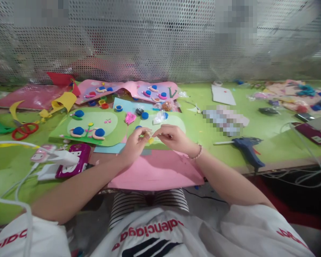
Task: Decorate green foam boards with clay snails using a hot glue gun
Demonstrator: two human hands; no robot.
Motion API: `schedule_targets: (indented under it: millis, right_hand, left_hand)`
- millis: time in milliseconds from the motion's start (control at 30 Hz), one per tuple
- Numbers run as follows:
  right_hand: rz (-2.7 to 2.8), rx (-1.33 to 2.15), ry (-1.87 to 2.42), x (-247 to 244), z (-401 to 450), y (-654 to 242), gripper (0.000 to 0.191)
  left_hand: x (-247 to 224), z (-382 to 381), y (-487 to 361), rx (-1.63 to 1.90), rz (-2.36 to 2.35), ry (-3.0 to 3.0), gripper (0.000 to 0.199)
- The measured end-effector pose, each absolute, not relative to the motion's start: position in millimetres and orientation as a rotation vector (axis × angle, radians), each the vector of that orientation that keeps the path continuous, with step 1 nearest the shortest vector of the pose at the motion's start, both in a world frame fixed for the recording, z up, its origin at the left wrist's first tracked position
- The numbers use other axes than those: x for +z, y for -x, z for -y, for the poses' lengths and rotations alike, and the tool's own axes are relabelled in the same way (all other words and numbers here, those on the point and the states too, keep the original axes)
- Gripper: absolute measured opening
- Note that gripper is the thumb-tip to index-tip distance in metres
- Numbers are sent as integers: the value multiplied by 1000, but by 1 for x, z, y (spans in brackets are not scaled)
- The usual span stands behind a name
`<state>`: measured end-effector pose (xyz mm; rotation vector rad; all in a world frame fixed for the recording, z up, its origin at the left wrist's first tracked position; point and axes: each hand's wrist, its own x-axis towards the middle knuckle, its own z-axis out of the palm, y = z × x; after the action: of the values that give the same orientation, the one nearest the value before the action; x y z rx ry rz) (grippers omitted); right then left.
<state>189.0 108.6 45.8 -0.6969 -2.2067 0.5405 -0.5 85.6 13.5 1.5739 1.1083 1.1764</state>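
Note:
Both hands meet over the right half of a green sheet that bears soft, clay-like snail figures with blue shells. My left hand is closed in a pinch, with a small pale piece at its fingertips, too small to name. Close by, my right hand has its fingers curled together, its index finger almost touching that piece; whatever it may hold is hidden. A small yellow bit shows just beneath the fingertips. Beyond the hands are a blue ball, a pink lump and a clear plastic wrapper.
A pink sheet overhangs the front edge. Red-handled scissors and a purple power bank with white plugs lie left. A blue glue gun and loose cables are right. Behind, decorated pink sheets lie before a perforated metal screen.

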Motion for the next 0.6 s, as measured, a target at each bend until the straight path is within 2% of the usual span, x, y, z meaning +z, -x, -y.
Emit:
schedule_targets:
  millis: [167,433,600]
  right_hand:
    - [2233,395,715,35,-114,-189,21]
    - [2155,432,795,33,-116,-186,13]
    - [2181,432,882,25,-117,-182,15]
  left_hand:
    - [17,-86,1,1149,-1177,-1587,27]
    - [17,-85,2,1101,-1135,-1599,31]
    - [14,-87,1,1095,-1159,-1550,28]
